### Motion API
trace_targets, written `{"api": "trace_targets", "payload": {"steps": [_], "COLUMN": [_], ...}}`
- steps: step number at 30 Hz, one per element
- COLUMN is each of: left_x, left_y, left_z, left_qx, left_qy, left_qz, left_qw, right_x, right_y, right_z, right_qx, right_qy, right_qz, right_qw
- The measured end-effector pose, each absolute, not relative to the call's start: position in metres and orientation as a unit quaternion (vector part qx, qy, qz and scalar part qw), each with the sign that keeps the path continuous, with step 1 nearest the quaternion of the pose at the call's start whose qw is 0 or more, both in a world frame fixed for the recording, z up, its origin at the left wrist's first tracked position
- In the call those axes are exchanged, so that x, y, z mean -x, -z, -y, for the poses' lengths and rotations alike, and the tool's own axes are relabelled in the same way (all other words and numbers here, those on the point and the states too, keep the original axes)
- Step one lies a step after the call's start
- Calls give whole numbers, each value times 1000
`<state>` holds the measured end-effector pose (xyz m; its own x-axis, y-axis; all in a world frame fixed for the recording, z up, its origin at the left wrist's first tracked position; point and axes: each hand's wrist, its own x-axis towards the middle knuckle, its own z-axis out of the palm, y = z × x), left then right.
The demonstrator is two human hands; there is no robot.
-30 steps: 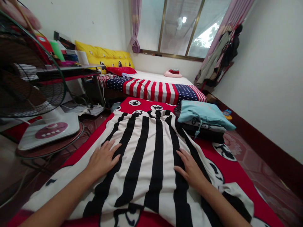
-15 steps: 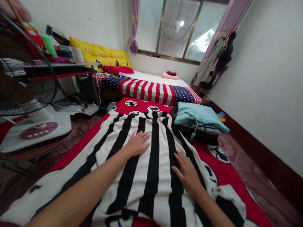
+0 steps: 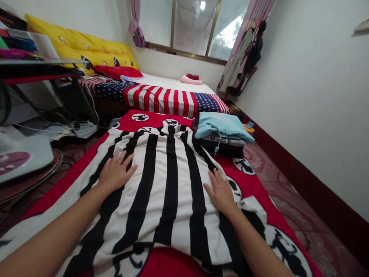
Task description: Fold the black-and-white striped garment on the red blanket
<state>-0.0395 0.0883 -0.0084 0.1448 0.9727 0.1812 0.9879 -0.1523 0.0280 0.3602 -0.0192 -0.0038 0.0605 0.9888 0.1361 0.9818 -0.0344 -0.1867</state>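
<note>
The striped shirt (image 3: pixel 165 181) lay spread over the red cloth (image 3: pixel 170 263), its black and white bands running away from the person and its neck end bunched on the far side. Both hands were on it, palms down. The left hand (image 3: pixel 117 172) rested toward the shirt's left side, across a dark band and the white next to it, its fingers fanned wide and gripping nothing. The right hand (image 3: pixel 221 191) lay near the opposite edge, its fingers closer together with the thumb held out from them, flat on the fabric. Creases ran through the shirt between the two. A sleeve (image 3: pixel 255 213) lay crumpled beside the right forearm, and red showed past the uneven near hem.

Just beside the shirt's far right corner I could see a folded pile: a light blue hoodie (image 3: pixel 225 125) on top, its cord hanging down, with a grey garment (image 3: pixel 238 142) and a black garment (image 3: pixel 229 151) beneath. Farther back stood a bed (image 3: pixel 161 81) with a stars-and-stripes cover (image 3: pixel 164 99) along its front, a red pillow (image 3: pixel 119 72) and a yellow cushion (image 3: pixel 83 46) toward its left end. Over on the left, a white fan base (image 3: pixel 25 157) sat on a round stool (image 3: pixel 30 185), both only partly in view.
</note>
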Motion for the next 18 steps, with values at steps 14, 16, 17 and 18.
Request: {"api": "trace_targets", "payload": {"steps": [14, 16, 17, 18], "left_x": [91, 79, 72, 64], "left_y": [29, 22, 16, 10], "left_z": [6, 14, 20, 26], "left_qx": [823, 823, 824, 824], "left_qy": [147, 180, 192, 200], "left_qz": [546, 528, 516, 504], "left_qw": [-53, -106, -137, -166], "right_x": [-473, -472, -470, -468], "right_y": [-52, -50, -54, -61], "right_z": [154, 161, 164, 166], "right_qx": [753, 754, 760, 769], "right_qy": [-209, -243, -245, -236], "right_qz": [596, 571, 550, 522], "right_qw": [185, 215, 244, 284]}}
